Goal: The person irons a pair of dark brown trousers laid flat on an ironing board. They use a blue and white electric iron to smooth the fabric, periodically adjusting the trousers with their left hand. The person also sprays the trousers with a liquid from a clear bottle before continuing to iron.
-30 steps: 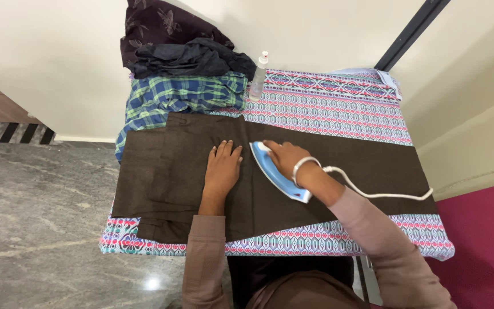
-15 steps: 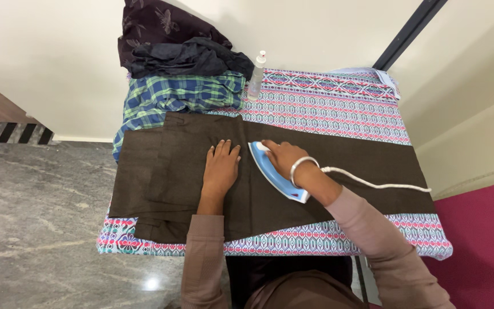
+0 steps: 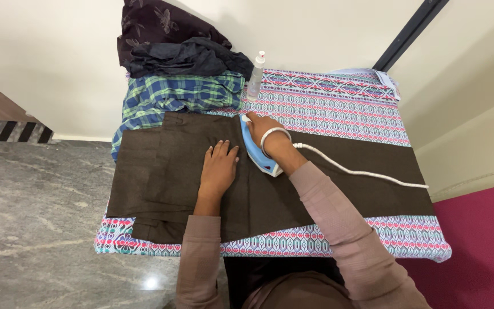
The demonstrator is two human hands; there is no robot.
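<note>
A dark brown garment (image 3: 338,171), like trousers, lies flat across a table with a patterned cover (image 3: 338,103). My left hand (image 3: 219,167) rests flat on the cloth, fingers spread, holding nothing. My right hand (image 3: 264,130) grips a blue and white iron (image 3: 254,150) that stands on the garment near its far edge, just right of my left hand. A bangle circles my right wrist. The iron's white cord (image 3: 361,171) trails right across the cloth to the table's edge.
A pile of clothes, with a blue-green checked cloth (image 3: 178,97) under dark ones (image 3: 184,57), sits at the far left. A clear spray bottle (image 3: 255,77) stands beside it. A wall runs behind, a grey stone floor (image 3: 35,217) lies left, and a magenta surface (image 3: 481,246) lies right.
My right hand has pushed the iron away from me and a little left, to the garment's far edge. The cord followed. My left hand stayed flat in place.
</note>
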